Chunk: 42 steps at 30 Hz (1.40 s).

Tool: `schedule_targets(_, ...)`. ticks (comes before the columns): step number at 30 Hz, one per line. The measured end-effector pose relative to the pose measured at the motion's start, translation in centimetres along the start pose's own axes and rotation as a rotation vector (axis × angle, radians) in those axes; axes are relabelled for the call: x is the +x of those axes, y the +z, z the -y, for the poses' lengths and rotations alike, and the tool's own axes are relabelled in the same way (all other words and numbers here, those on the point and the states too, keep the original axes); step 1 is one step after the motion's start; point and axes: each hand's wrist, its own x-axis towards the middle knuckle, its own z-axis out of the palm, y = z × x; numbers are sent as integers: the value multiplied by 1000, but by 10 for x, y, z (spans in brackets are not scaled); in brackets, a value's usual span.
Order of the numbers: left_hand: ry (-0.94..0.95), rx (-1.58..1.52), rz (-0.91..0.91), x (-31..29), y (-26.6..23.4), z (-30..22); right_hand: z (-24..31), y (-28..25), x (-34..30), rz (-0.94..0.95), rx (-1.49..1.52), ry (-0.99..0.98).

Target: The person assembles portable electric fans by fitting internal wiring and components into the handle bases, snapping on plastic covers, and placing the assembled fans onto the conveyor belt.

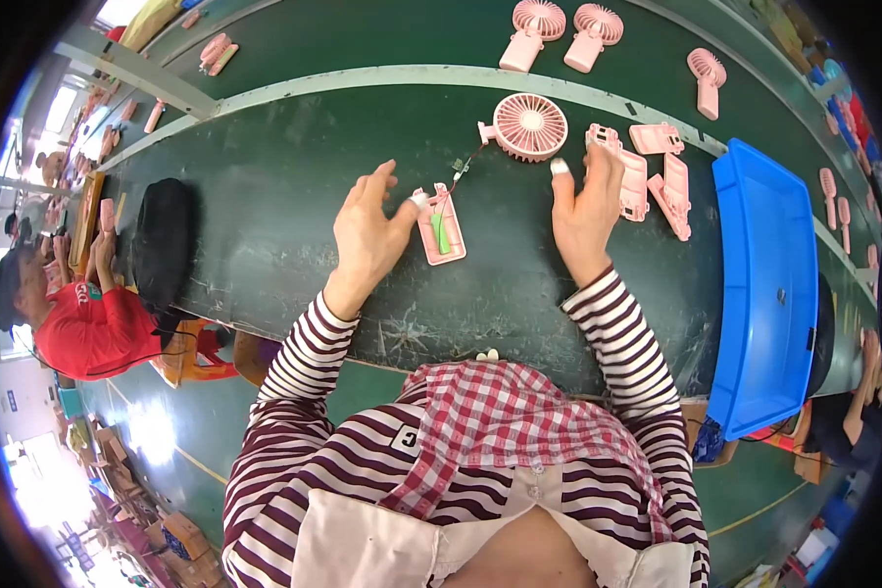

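Note:
My left hand point(367, 227) is open, fingers spread, its wrapped thumb tip at the edge of a pink fan handle shell point(448, 251). Inside that shell lies a green battery point(440, 233). Thin wires run from it past a small circuit board point(460, 168) to a round pink fan head point(531, 122), which lies farther off. On the right, my right hand point(586, 208) is open, thumb apart from the fingers, and its fingertips reach the nearest pink shell half point(634, 187). Whether they touch it I cannot tell. More pink shell pieces point(672, 196) lie just beyond.
A blue bin point(769, 294) stands at the bench's right. Beyond a pale rail point(382, 76), several pink handheld fans point(524, 47) lie on a green surface. A black rounded object point(165, 240) sits at left, near a person in red point(93, 328). Another person point(848, 426) is at far right.

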Motion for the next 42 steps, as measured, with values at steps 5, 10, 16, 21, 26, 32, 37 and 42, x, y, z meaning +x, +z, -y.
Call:
schedule_targets(5, -30, 187, 104, -6, 18, -8, -7, 23, 40, 78, -429, -258)
schedule_targets(10, -107, 128, 207, -6, 29, -12, 7, 31, 54, 415, -477, -124)
schedule_targets(16, -191, -63, 223, -5, 32, -4, 19, 28, 38, 407, -162, -37)
schedule_targets(21, -582, -930, 426, -4, 29, -6, 4, -5, 21, 281, 192, 148)
schedule_targets(26, -838, -1250, 643, -19, 36, -44, -1, -84, 11, 148, 663, 358)
schedule_targets(32, -880, -1311, 837, -33, 55, -90, -12, -152, -5, 67, 897, 565)
schedule_targets(37, -849, -1061, 935, -39, 74, -113, -21, -162, -16, 105, 914, 630)
schedule_targets(42, -736, -1015, 1092, -47, 78, -128, -33, -132, -24, 243, 766, 651)
